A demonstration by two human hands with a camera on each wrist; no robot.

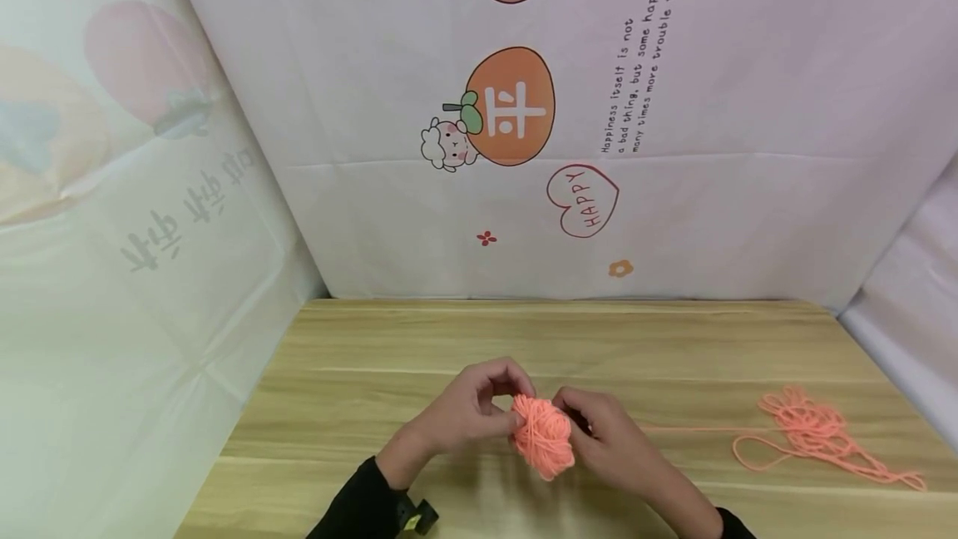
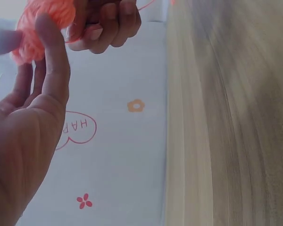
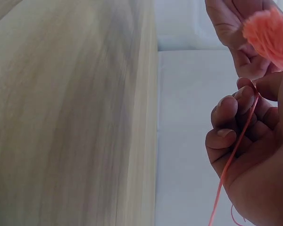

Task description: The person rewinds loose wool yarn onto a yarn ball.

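Observation:
A ball of coral-orange yarn (image 1: 544, 437) is held above the table between the two hands. My left hand (image 1: 467, 407) grips it from the left, thumb on the near side and fingers round the top; the left wrist view shows the yarn ball (image 2: 35, 35) in these fingers. Close against the ball's right side, my right hand (image 1: 609, 439) pinches the yarn strand (image 3: 238, 141) between thumb and forefinger, its other fingers curled. From there the strand runs across the palm and off to the right.
A loose tangle of the same yarn (image 1: 812, 431) lies on the right of the wooden table (image 1: 359, 348), joined to the right hand by a thin strand. White printed cloth (image 1: 711, 223) stands behind the table, with more cloth at both sides.

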